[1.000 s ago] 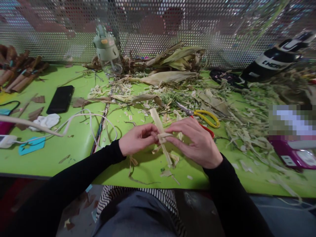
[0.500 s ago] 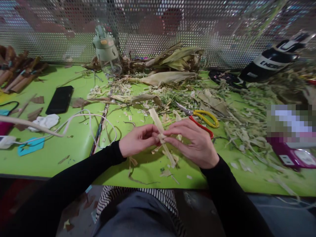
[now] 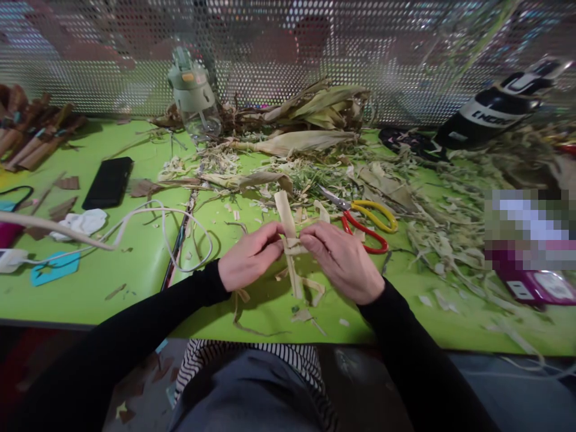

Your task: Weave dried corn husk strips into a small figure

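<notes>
Between my hands is a pale strip of dried corn husk (image 3: 285, 210), roughly upright, with a narrow husk band wrapped across its middle. My left hand (image 3: 250, 257) is closed, pinching the band's left side. On the other side, my right hand (image 3: 345, 261) is closed too, its curled fingers pinching the band's right end. Fingertips partly hide the crossing. Just beyond my right hand lie scissors (image 3: 369, 217) with one red and one yellow handle, blades spread. Small husk scraps (image 3: 312, 290) lie below the strip on the green table (image 3: 198, 318).
Shredded husk (image 3: 310, 174) and whole dried husks (image 3: 310, 141) spread along the back. A clear bottle (image 3: 196, 99) and a black bottle (image 3: 488, 114) stand near the perforated metal screen (image 3: 270, 48). At left lie a black phone (image 3: 108, 183) and a white cable (image 3: 164, 210).
The husk strip has turned from slanting to nearly upright. My right hand has shifted slightly left and curled its fingers; more of the scissors' red handle shows.
</notes>
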The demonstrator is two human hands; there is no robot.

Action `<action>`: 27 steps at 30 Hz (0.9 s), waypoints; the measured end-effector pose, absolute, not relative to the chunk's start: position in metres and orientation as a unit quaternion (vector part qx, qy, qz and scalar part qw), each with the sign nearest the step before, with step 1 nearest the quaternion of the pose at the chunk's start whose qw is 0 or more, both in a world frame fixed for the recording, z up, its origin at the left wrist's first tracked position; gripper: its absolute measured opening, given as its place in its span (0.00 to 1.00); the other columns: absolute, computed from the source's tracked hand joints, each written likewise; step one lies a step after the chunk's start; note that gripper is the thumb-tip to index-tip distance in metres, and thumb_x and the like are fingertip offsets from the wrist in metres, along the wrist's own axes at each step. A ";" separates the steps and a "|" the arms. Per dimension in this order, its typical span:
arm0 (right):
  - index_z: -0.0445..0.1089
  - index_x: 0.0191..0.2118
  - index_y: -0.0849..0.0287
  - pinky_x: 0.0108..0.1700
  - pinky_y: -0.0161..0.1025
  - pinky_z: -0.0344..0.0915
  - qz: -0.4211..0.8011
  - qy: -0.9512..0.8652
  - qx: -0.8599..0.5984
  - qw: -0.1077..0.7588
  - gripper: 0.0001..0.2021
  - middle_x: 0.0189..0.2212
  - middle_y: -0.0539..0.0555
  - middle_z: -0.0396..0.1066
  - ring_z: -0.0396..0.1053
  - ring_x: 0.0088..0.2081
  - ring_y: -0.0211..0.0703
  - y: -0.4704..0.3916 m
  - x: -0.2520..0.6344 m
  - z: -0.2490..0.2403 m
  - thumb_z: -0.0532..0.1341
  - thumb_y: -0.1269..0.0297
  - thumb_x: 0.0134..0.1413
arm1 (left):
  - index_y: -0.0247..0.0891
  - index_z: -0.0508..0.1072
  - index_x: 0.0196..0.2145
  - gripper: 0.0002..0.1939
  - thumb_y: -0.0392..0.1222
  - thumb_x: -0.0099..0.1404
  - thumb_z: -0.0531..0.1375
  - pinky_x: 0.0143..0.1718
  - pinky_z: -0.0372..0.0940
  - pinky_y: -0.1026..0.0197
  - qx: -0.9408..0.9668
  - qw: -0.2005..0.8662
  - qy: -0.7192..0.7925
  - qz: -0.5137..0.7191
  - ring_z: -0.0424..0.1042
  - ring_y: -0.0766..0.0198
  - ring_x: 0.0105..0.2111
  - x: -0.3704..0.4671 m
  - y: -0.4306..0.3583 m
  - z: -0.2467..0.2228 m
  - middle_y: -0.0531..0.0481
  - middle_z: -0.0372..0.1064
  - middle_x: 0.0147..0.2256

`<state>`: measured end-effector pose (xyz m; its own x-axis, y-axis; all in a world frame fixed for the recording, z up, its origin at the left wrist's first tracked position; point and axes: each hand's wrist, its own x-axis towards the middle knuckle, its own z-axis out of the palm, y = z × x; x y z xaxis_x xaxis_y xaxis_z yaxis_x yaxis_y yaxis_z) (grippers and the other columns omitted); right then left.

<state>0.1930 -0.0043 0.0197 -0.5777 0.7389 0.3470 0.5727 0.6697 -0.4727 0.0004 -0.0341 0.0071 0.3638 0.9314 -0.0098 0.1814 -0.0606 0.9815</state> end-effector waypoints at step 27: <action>0.66 0.30 0.58 0.25 0.32 0.56 0.394 -0.740 -0.409 0.359 0.10 0.23 0.46 0.61 0.57 0.23 0.32 -0.010 0.181 0.011 0.58 0.58 0.58 | 0.35 0.58 0.52 0.16 0.42 0.68 0.49 0.39 0.62 0.58 0.697 0.478 0.460 0.274 0.69 0.64 0.32 0.003 -0.044 0.013 0.48 0.72 0.33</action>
